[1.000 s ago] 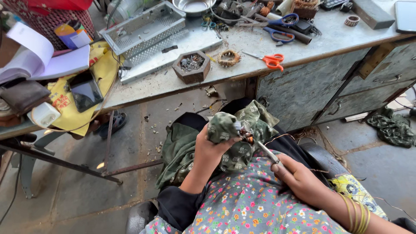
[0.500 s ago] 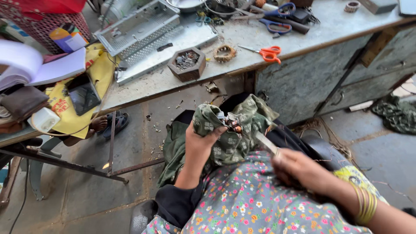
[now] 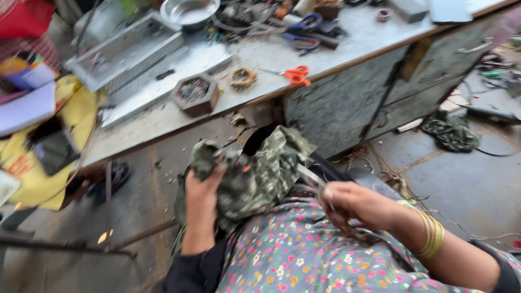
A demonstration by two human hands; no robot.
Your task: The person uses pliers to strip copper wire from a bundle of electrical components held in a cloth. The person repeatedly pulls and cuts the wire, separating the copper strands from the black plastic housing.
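Note:
My left hand (image 3: 203,191) grips a bunched camouflage-patterned cloth (image 3: 255,173) held over my lap. A small dark part with an orange spot sits in the cloth by my fingers. My right hand (image 3: 353,203) is closed on a slim metal tool (image 3: 310,177) whose flat blade points up toward the cloth. Gold bangles (image 3: 431,234) ring my right wrist. My lap is covered by a floral garment (image 3: 304,255).
A grey workbench (image 3: 336,49) stands ahead with orange-handled scissors (image 3: 296,75), a hexagonal wooden box (image 3: 195,95), a coil of wire (image 3: 242,78), a metal tray (image 3: 125,51) and a steel bowl (image 3: 190,11). Yellow cloth with books lies left. Another camouflage rag (image 3: 450,133) lies on the floor right.
The view has swung and blurred slightly. My left hand has kept hold of the cloth, drawing it a little lower and closer. My right hand with the tool stays beside it.

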